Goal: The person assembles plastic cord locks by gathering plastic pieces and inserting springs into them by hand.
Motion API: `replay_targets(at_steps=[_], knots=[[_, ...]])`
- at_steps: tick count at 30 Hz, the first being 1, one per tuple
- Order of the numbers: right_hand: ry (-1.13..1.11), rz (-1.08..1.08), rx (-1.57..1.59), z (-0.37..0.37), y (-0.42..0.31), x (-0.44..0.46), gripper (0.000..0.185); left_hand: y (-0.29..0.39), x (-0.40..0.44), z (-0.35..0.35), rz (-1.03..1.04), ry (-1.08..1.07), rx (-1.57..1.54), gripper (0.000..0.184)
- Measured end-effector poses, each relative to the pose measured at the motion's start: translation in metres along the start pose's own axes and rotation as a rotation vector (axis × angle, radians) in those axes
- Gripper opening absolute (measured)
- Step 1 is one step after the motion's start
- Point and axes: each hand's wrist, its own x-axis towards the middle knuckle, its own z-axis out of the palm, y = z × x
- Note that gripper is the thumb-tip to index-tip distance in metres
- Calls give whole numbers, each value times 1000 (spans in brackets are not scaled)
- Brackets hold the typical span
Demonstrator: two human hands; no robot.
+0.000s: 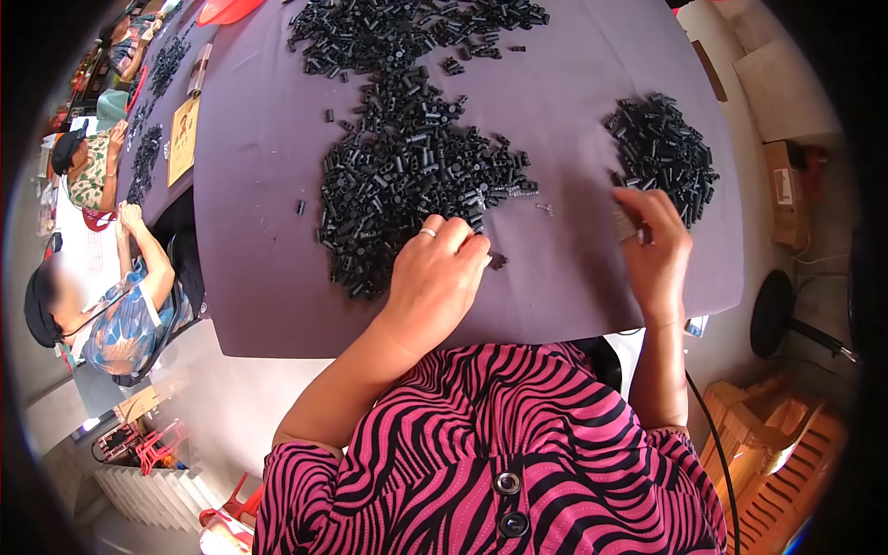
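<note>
My left hand [437, 280], with a ring on one finger, rests at the near right edge of a large pile of small black cylindrical parts [398, 194]. Its fingers are bent and pressed together, and whatever is between them is hidden. Small silvery springs [476, 201] lie on the pile just beyond its fingertips, with another spring [545, 209] on the cloth to the right. My right hand [659, 250] is beside the near edge of a smaller heap of black cylindrical parts [664, 153]. Its fingers curl inward in a pinch; I cannot make out what they hold.
A purple-grey cloth [555, 296] covers the table. More black parts [416, 32] spread at the far side, near a red tray [228, 9]. Other people [129, 314] sit at the left along another table. An orange-brown slatted chair [786, 462] stands at right.
</note>
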Motion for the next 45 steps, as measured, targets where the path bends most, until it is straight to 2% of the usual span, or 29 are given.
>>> replay_targets(at_steps=[4,7,13,21,26,32,38,42,45], knots=[[-181,-101,29,19,-18,2,23,-3,0,1,0,16,-31,10],[-200,-238,-152,37,-29,9,21,-3,0,2,-9,1,-35,9],[-238,-252,-255,51,-37,15,18,-6,-2,3,2,-7,-33,11],[-232,-240,-215,54,-34,13,21,-9,-3,1,-1,-26,-21,11],[-215,-239,-159,53,-29,9,24,-22,-15,-16,-46,169,-79,13],[-189,-278,-145,54,-24,8,28,-26,-34,-25,-109,230,-99,15],[-169,-294,-134,54,-22,6,30,-20,-27,-18,-110,222,-121,19],[-164,-287,-130,55,-20,5,30,-15,-8,-13,-29,190,-109,20],[-157,-290,-130,54,-19,5,31,-17,4,-10,-9,72,-23,23]])
